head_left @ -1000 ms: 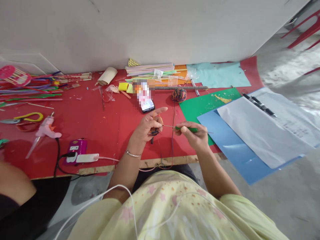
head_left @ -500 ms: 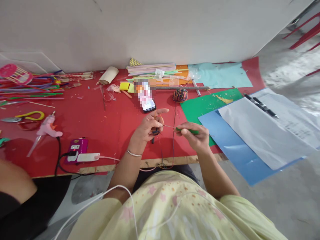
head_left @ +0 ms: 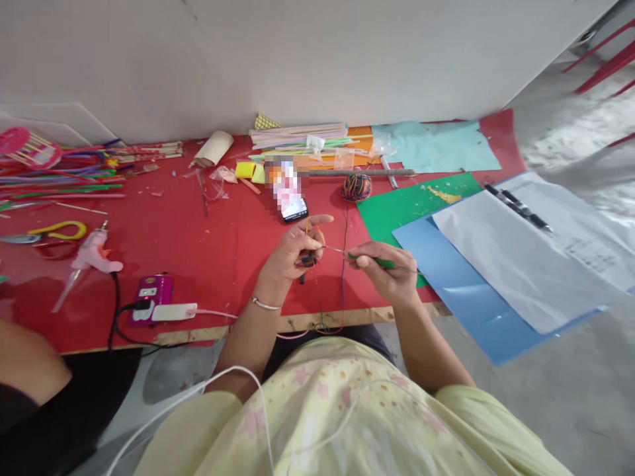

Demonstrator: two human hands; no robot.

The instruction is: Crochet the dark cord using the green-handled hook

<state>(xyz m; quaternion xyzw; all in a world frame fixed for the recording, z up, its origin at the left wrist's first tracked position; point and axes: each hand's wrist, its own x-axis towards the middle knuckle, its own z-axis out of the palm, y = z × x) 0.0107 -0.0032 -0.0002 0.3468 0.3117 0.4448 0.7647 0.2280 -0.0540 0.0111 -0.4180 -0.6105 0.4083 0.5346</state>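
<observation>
My left hand (head_left: 296, 248) pinches a small dark piece of yarn work (head_left: 308, 261), with orange yarn looped over the raised index finger. In my right hand (head_left: 387, 268) is a green-handled crochet hook (head_left: 380, 261), its thin metal shaft reaching left to the fingertips of my left hand. A ball of multicoloured yarn (head_left: 356, 188) lies on the red table just beyond my hands, and a strand runs from it down to the table's front edge. Beyond my left hand lies a phone (head_left: 294, 210) with a lit, partly blurred screen.
Papers (head_left: 516, 258) on a blue folder (head_left: 461, 304) overhang the right front edge. Scissors (head_left: 62, 230), a pink glue gun (head_left: 94, 252) and a purple power adapter (head_left: 156, 291) with cables lie left. Coloured sticks (head_left: 297, 135) line the back. Another person's arm (head_left: 32, 363) is at lower left.
The view has shifted slightly. Both hands keep nearly the same pose, and a thin end now shows to the right of my right hand.
</observation>
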